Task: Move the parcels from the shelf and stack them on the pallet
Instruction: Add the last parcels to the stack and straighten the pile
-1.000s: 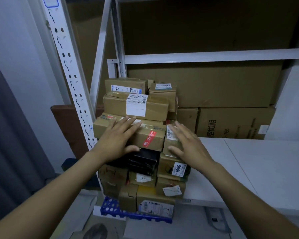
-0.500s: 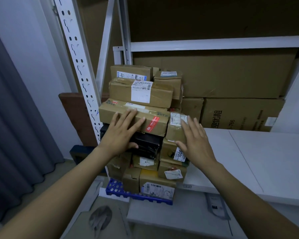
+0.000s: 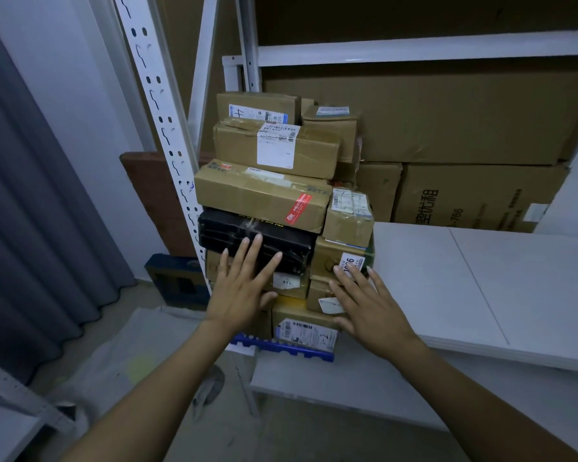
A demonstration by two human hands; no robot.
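A dim storeroom holds a white metal rack upright (image 3: pixel 157 135) with punched holes, a grey curtain (image 3: pixel 30 211) far to the left of the fingers and large brown cardboard cartons (image 3: pixel 464 121) behind. The stack of brown cardboard parcels (image 3: pixel 274 151) rises just in front of both hands, on a blue plastic pallet (image 3: pixel 281 349) that shows below the fingers. The left hand (image 3: pixel 244 288) is flat, its fingers (image 3: pixel 252 255) straight and spread apart, with the tips on the front of a black flat parcel (image 3: pixel 247 230). Directly above these fingers sits a long brown cardboard parcel with a red sticker (image 3: pixel 247 195). The right hand (image 3: pixel 371 308) is flat too, fingers (image 3: pixel 351 281) spread, tips against a small brown parcel with a white number label (image 3: pixel 331 255). To the right of these fingers runs the white shelf board (image 3: pixel 481 278). Neither hand grips a parcel.
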